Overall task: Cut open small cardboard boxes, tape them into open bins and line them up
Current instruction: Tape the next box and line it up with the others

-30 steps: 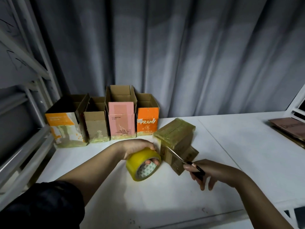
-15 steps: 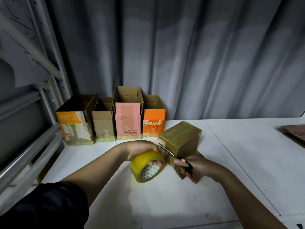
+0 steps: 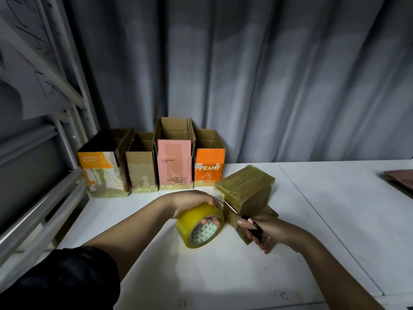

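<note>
**Snipping the Tape Off the Roll**

Holding the yellow tape roll (image 3: 199,224) with the left hand (image 3: 192,201), the person keeps it close to the taped box (image 3: 245,189). The fingers (image 3: 212,220) curl over the top of the roll and into its hole, so it cannot roll away. It sits on the table (image 3: 312,220) near the middle, just left of the box, most likely because a strip of tape runs from the roll to the box, though that strip is too thin to see.

The right hand (image 3: 270,231) grips the black handles of the scissors (image 3: 237,213). Its fingers are curled round them. The blades point up and to the left, into the small gap between the roll and the box. That looks like the right spot to cut the tape free. How far apart the blades are is hard to tell.

The box is wrapped in shiny yellow tape and lies with its bottom up, which makes that side easy to tape. A loose flap shows at the near side, under the right hand.

Along the back edge of the table, toward its left corner, four open bins (image 3: 174,162) stand side by side, touching. They are set against the curtain (image 3: 268,86), out of the way. The taped box will probably join the row at its right end.
</note>
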